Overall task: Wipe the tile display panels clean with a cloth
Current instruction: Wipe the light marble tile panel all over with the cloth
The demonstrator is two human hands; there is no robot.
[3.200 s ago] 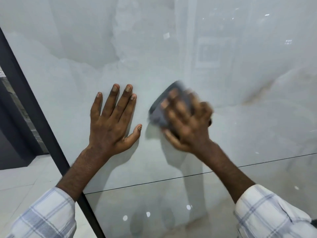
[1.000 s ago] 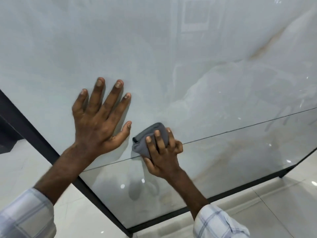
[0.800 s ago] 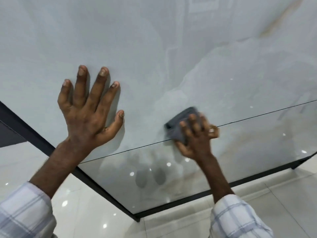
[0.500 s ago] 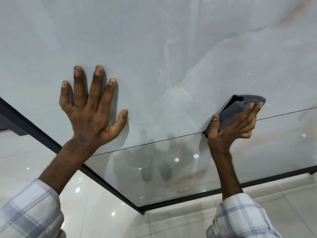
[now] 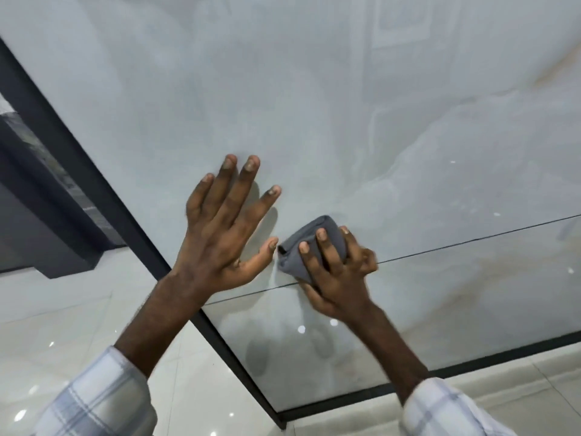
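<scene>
Head cam: the left grip (image 5: 220, 234) is flat against the upper panel (image 5: 345, 105) around the middle of the frame. Its fingers are straight and spread, thumb out to the right, holding nothing.

Just right of that thumb tip sits the cloth (image 5: 309, 243), grey and folded into a small pad. It's pressed on the upper panel just above the seam (image 5: 471, 242), with its bottom edge about on that line. Can't tell if the thumb actually touches it, the gap is tiny.

The right grip (image 5: 338, 278) is clamped on the cloth. Two fingers are bent over the top of it, the thumb is tucked along its lower edge, and the other two fingers are curled at the right side. It's a bit blurred.

The seam is a thin dark line running from centre to the right edge. The lower panel (image 5: 440, 303) is below it, glossy with light spots.

A black frame (image 5: 103, 184) cuts diagonally from upper left to bottom centre, then follows the lower panel's bottom edge rightward. Pale shiny floor (image 5: 63, 325) fills the lower left. The checked left sleeve (image 5: 103, 401) and right sleeve (image 5: 446, 410) sit along the bottom edge.
</scene>
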